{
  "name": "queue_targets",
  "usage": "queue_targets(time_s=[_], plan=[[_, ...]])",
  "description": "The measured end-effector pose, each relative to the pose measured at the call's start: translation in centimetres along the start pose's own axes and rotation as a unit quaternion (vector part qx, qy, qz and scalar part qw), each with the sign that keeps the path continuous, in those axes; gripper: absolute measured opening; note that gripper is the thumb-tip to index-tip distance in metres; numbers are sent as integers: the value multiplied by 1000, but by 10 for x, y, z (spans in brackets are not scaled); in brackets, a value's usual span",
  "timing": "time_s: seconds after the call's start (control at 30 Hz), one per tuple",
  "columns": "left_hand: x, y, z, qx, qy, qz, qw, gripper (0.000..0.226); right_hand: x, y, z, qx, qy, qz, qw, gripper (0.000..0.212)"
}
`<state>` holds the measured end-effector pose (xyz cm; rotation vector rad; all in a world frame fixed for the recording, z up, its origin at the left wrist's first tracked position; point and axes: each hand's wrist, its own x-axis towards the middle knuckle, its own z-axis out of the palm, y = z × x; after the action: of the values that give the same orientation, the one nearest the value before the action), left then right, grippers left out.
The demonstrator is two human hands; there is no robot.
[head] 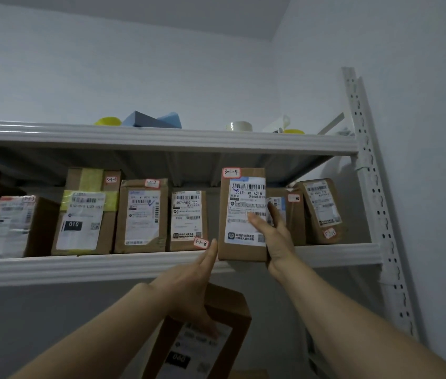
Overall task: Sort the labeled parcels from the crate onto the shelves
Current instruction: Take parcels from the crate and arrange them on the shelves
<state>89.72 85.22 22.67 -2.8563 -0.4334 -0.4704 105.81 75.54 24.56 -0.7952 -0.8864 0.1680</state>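
Observation:
A brown parcel (239, 209) with a white shipping label and a red-edged tag reading 3-1-9 stands upright at the front edge of the middle shelf (79, 269). My right hand (276, 239) grips its right side, thumb across the label. It sits in the gap between the parcel tagged 3-1-8 (186, 217) and the parcel tagged 10 (295, 214). My left hand (189, 285) holds a second brown parcel (230, 315) below the shelf, thumb pressed on its label, while its straight fingers touch the lower left corner of the 3-1-9 parcel.
A row of labelled brown parcels fills the middle shelf from the left to a tilted one (321, 212) at the right end. The top shelf (161, 138) carries tape rolls and blue blocks. A white perforated upright (375, 187) stands at the right, close to the wall.

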Motion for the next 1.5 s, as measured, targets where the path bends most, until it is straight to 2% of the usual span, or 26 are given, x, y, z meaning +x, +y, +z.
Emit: queue_targets(time_s=[0.1, 0.17, 0.27, 0.33, 0.4, 0.47, 0.57, 0.63, 0.67, 0.83, 1.0, 1.1, 1.17, 1.27, 1.33, 1.4, 1.47, 1.5], plan=[[14, -9, 4, -39, 46, -3, 998, 149, 15, 1, 6, -15, -3, -6, 1000, 90], [22, -14, 2, -66, 86, -2, 994, 152, 23, -1, 8, -15, -12, -15, 1000, 83], [30, -16, -6, -72, 120, 13, 990, 148, 30, -2, 12, -28, -11, -34, 999, 51], [35, -13, -8, -67, 101, 28, 992, 142, 33, 5, 13, -80, 11, -53, 995, 25], [40, -11, -6, -61, 71, 30, 995, 139, 32, 13, 11, -130, 32, -76, 988, 15], [46, -10, -1, -54, 49, 22, 997, 139, 31, 19, 8, -184, 50, -96, 977, 20], [53, -8, 2, -49, 28, 11, 998, 141, 29, 23, 3, -294, 67, -120, 946, 56], [59, -6, 1, -51, 23, 5, 998, 140, 30, 27, 2, -362, 37, -155, 919, 74], [62, -5, 0, -50, 22, 1, 998, 139, 31, 30, 2, -387, 18, -162, 908, 76], [80, -3, -2, -62, -4, -20, 998, 138, 38, 33, -1, -479, 6, -126, 869, 48], [80, -1, -6, -56, -29, -26, 998, 126, 47, 42, -5, -495, 15, -100, 863, 46], [72, -2, -3, -56, -19, -23, 998, 127, 47, 44, -6, -500, 12, -83, 862, 44], [62, -6, 1, -70, -4, -26, 997, 135, 43, 42, -7, -483, 19, -101, 869, 44], [41, -10, 10, -117, 28, -33, 992, 141, 18, 37, -11, -425, 38, -192, 884, 32], [23, -10, 17, -147, 44, -33, 988, 141, -9, 36, -16, -376, 14, -225, 899, 20], [4, -8, 26, -168, 53, -34, 984, 138, -39, 36, -21, -344, -43, -216, 913, 12], [-14, -5, 36, -188, 52, -41, 980, 138, -64, 35, -24, -333, -150, -125, 922, 17], [-22, -3, 43, -196, 51, -43, 978, 137, -75, 34, -26, -360, -216, -56, 906, 31]])
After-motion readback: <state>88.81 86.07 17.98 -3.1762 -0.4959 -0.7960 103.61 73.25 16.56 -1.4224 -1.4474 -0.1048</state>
